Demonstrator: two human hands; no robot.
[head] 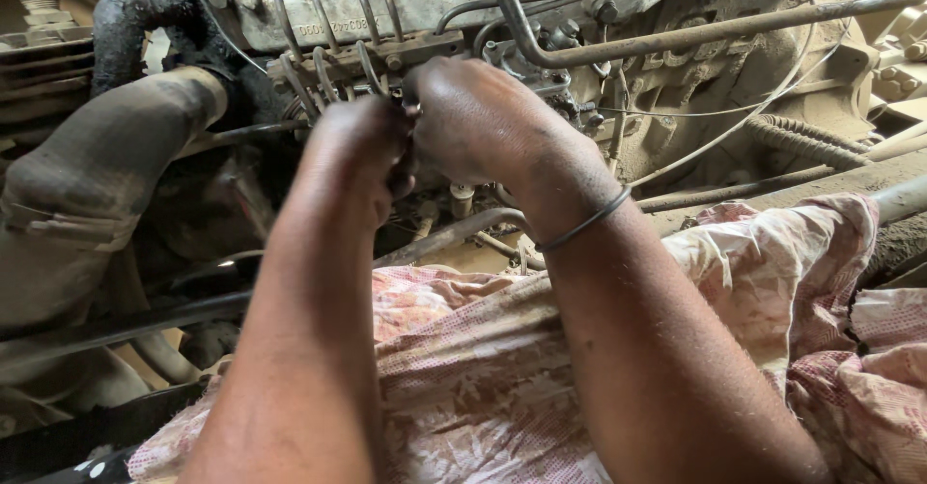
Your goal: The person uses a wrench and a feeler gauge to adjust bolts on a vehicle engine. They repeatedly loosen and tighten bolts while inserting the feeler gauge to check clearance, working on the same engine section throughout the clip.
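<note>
The engine block is dull, grimy cast metal, its thin pipes bare steel; below it lies woven, matt sacking, and beside it a dusty, probably rubber hose.

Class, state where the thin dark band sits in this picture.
In the head view, the thin dark band circles the right wrist, right of centre, just above the patterned cloth.

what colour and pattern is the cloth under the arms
The cloth is cream-white with a faded red-pink print, grimy; the head view shows it.
</note>
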